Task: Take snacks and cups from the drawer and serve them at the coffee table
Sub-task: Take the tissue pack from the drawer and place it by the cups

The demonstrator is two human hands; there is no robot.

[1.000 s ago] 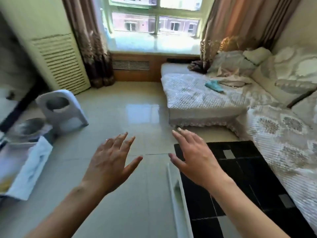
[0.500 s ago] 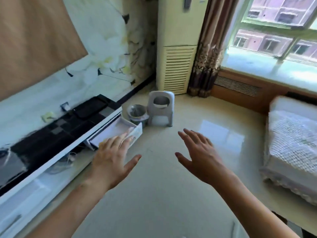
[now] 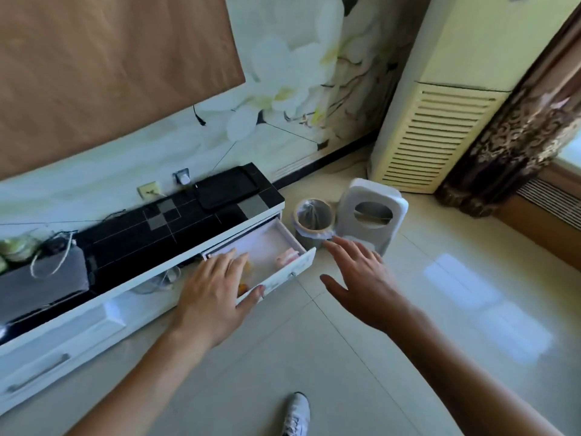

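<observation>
Left hand: the left hand (image 3: 217,294) hovered flat and spread wide over the near-left part of the open drawer (image 3: 284,272), holding nothing, thumb tip at the drawer's front panel.
Right hand: the right hand (image 3: 361,278) was spread wide and empty in the air, just right of the drawer's front corner, fingers pointing toward the bin.
Drawer: it stood pulled out of the right end of the low white TV cabinet (image 3: 103,313), its long axis running from the cabinet toward the floor on the lower right.
Contents: a pink item (image 3: 286,256) lay by the front right corner; orange-yellow bits (image 3: 243,287) showed beside the left hand's fingers; both were too blurred to name, and the hand hid the rest.
Cabinet top: black glass carried a dark flat device (image 3: 226,190) near the wall and a grey bag (image 3: 41,278) with string handles at the left.
Around: a lined waste bin (image 3: 314,221) stood just past the drawer's far right corner, with a white stool (image 3: 372,215) touching or nearly touching it.
Behind: a cream standing air conditioner (image 3: 440,121) and a patterned curtain (image 3: 515,121) filled the corner.
Floor: pale glossy tiles; a white shoe (image 3: 295,413) showed at the bottom edge.
</observation>
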